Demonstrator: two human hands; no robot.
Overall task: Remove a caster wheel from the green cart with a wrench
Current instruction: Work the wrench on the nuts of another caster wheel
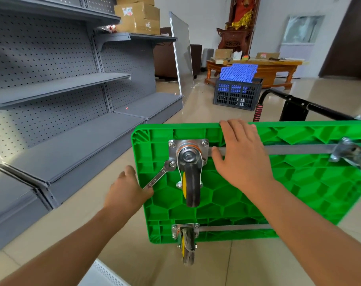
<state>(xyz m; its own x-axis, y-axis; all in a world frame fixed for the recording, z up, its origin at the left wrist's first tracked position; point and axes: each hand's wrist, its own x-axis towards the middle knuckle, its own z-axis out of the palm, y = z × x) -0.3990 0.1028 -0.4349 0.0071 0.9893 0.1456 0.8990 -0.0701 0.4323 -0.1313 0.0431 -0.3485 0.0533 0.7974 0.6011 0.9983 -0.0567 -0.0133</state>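
The green cart [247, 193] stands on its side with its ribbed underside facing me. A caster wheel [191, 183], black with a yellow hub, hangs from a metal plate [172, 150] near the cart's upper left corner. A silver wrench [159, 176] sits with its jaw on the plate's lower left bolt. My left hand [127, 190] grips the wrench's lower end at the cart's left edge. My right hand [240, 155] lies flat on the underside just right of the plate, fingers reaching the top edge. A second caster [187, 248] is at the lower left corner.
Grey pegboard shelving [58, 104] runs along the left, close to the cart. The cart's black handle [289, 106] lies behind it. A dark crate [237, 93] with blue panels stands on the tiled floor beyond, before a wooden table [266, 69]. A white perforated panel [105, 273] lies near my left forearm.
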